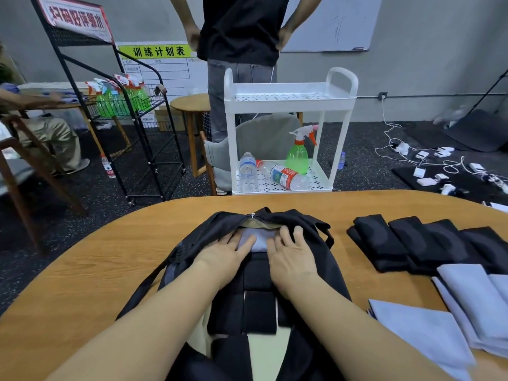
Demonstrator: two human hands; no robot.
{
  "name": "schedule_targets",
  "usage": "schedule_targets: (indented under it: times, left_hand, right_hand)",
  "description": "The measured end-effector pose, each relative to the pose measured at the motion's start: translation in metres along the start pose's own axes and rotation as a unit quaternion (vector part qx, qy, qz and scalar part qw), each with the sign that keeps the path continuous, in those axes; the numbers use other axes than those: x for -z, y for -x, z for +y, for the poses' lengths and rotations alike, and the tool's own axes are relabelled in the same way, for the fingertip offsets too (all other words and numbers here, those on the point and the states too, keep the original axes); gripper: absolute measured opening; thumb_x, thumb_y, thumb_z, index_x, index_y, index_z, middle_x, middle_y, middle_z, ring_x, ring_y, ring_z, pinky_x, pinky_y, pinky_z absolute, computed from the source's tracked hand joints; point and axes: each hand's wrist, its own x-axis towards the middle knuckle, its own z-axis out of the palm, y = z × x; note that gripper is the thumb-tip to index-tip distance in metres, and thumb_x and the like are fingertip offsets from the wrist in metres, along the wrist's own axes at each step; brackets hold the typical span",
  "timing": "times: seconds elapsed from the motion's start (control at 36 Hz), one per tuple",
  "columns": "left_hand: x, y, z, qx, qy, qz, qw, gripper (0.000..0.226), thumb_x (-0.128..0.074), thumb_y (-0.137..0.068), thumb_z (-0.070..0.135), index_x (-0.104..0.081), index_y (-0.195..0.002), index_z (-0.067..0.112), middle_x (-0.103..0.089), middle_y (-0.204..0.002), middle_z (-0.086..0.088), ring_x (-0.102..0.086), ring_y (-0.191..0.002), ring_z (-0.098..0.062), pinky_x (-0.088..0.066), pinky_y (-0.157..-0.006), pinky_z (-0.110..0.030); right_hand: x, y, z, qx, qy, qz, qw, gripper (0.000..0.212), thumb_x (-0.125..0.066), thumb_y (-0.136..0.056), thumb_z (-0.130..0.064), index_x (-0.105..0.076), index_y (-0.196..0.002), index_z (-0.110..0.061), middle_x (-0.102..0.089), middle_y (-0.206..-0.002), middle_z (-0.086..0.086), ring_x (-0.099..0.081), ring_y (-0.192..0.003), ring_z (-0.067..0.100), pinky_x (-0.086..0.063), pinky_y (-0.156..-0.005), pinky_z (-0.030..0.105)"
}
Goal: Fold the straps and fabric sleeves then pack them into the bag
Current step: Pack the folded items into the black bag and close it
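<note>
At the near middle of the oval wooden table [82,270] lies an open black fabric backpack [308,224], its zipped mouth facing the far edge and its pale lining showing. Both hands reach into it: the left hand [225,254] and the right hand [294,254] press with straight, flat fingers on a folded pale grey fabric sleeve [257,239] tucked at the far end of the compartment, neither hand curled round anything. Nearer the body, rows of folded black straps [258,309] already sit packed inside, side by side and touching.

Toward the right edge of the table, a row of black folded bundles [417,243] overlaps like shingles, well apart from the bag. Nearer the right near corner lie more folded pale grey cloths [439,325], stacked loosely (one partly over another). A bare strip of tabletop separates these piles from the backpack, and the left side of the table is open wood.

Beyond the far edge stands a white plastic two-tier cart [288,97] holding a green spray bottle [298,155] and clear water bottles [247,171]; a person in dark clothes [242,28] stands behind it.
</note>
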Motion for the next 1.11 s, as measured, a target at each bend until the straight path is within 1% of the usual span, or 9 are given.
schedule_targets:
  times: [0.22, 0.39, 0.5, 0.67, 0.75, 0.81, 0.89, 1.0, 1.11]
  left_hand:
    - [0.002, -0.001, -0.002, -0.020, -0.067, -0.012, 0.997, 0.082, -0.041, -0.100, 0.005, 0.020, -0.152, 0.022, 0.010, -0.161, -0.019, 0.002, -0.150, -0.031, -0.019, -0.119, -0.037]
    - [0.010, 0.017, 0.004, -0.043, -0.135, 0.028, 0.990, 0.065, -0.029, -0.105, 0.018, 0.013, -0.154, 0.022, 0.004, -0.162, -0.019, 0.002, -0.150, -0.031, -0.002, -0.122, -0.037]
    - [0.013, 0.034, 0.009, -0.043, -0.161, 0.046, 0.985, 0.062, -0.025, -0.106, 0.022, 0.014, -0.154, 0.021, 0.003, -0.162, -0.017, -0.001, -0.150, -0.027, -0.002, -0.122, -0.038]
    - [0.025, 0.073, 0.024, -0.030, -0.122, 0.083, 0.989, 0.069, -0.032, -0.103, 0.013, 0.012, -0.155, 0.020, 0.003, -0.163, -0.016, -0.003, -0.151, -0.026, -0.007, -0.121, -0.037]
    - [0.031, 0.091, 0.040, -0.017, -0.064, 0.132, 0.989, 0.074, -0.039, -0.098, 0.007, 0.005, -0.155, 0.018, -0.006, -0.163, -0.013, -0.014, -0.149, -0.026, -0.014, -0.118, -0.037]
    - [0.033, 0.096, 0.054, -0.012, -0.036, 0.170, 0.985, 0.074, -0.042, -0.096, 0.006, 0.000, -0.156, 0.018, -0.013, -0.161, -0.010, -0.022, -0.146, -0.026, -0.019, -0.114, -0.035]
    - [0.032, 0.095, 0.082, -0.024, -0.002, 0.230, 0.973, 0.066, -0.041, -0.098, 0.012, -0.009, -0.155, 0.020, -0.024, -0.158, -0.003, -0.035, -0.138, -0.024, -0.026, -0.107, -0.033]
    - [0.033, 0.092, 0.127, -0.073, 0.042, 0.296, 0.952, 0.049, -0.037, -0.104, 0.027, -0.025, -0.151, 0.020, -0.042, -0.146, 0.004, -0.042, -0.130, -0.022, -0.028, -0.102, -0.034]
    - [0.036, 0.079, 0.162, -0.108, 0.053, 0.306, 0.944, 0.034, -0.040, -0.103, 0.035, -0.048, -0.131, 0.019, -0.054, -0.134, 0.005, -0.043, -0.129, -0.021, -0.026, -0.097, -0.036]
  right_hand:
    - [0.003, 0.000, 0.004, 0.013, 0.020, 0.003, 1.000, 0.049, -0.030, -0.101, -0.029, -0.032, -0.143, -0.003, -0.039, -0.145, 0.014, -0.013, -0.141, 0.033, -0.007, -0.114, 0.051]
    - [0.010, 0.014, 0.003, 0.009, -0.007, 0.024, 1.000, 0.055, -0.033, -0.101, -0.027, -0.022, -0.148, -0.002, -0.034, -0.148, 0.016, -0.012, -0.142, 0.034, -0.008, -0.113, 0.052]
    - [0.018, 0.033, 0.001, 0.012, -0.019, 0.050, 0.998, 0.054, -0.035, -0.099, -0.023, -0.023, -0.148, -0.004, -0.033, -0.148, 0.018, -0.015, -0.140, 0.035, -0.011, -0.113, 0.051]
    - [0.026, 0.077, 0.008, 0.008, -0.057, 0.107, 0.993, 0.060, -0.037, -0.099, -0.027, -0.016, -0.151, -0.007, -0.027, -0.151, 0.018, -0.012, -0.141, 0.035, -0.008, -0.111, 0.052]
    - [0.022, 0.108, 0.020, -0.022, -0.087, 0.147, 0.985, 0.058, -0.039, -0.094, -0.020, -0.022, -0.149, -0.009, -0.032, -0.148, 0.014, -0.014, -0.141, 0.034, -0.004, -0.100, 0.049]
    - [0.011, 0.127, 0.028, -0.045, -0.102, 0.165, 0.980, 0.057, -0.048, -0.088, -0.019, -0.036, -0.143, -0.010, -0.042, -0.140, 0.012, -0.025, -0.137, 0.034, -0.010, -0.095, 0.047]
    - [-0.013, 0.154, 0.044, -0.092, -0.115, 0.203, 0.968, 0.044, -0.071, -0.069, -0.020, -0.061, -0.111, -0.010, -0.060, -0.107, 0.010, -0.047, -0.112, 0.033, -0.023, -0.081, 0.043]
    - [-0.043, 0.187, 0.072, -0.142, -0.106, 0.219, 0.960, 0.036, -0.080, -0.057, -0.012, -0.064, -0.090, -0.010, -0.061, -0.092, 0.008, -0.054, -0.102, 0.035, -0.024, -0.075, 0.041]
    - [-0.073, 0.215, 0.100, -0.205, -0.130, 0.208, 0.947, 0.023, -0.080, -0.069, -0.019, -0.061, -0.079, -0.012, -0.062, -0.077, 0.004, -0.057, -0.096, 0.034, -0.023, -0.075, 0.040]
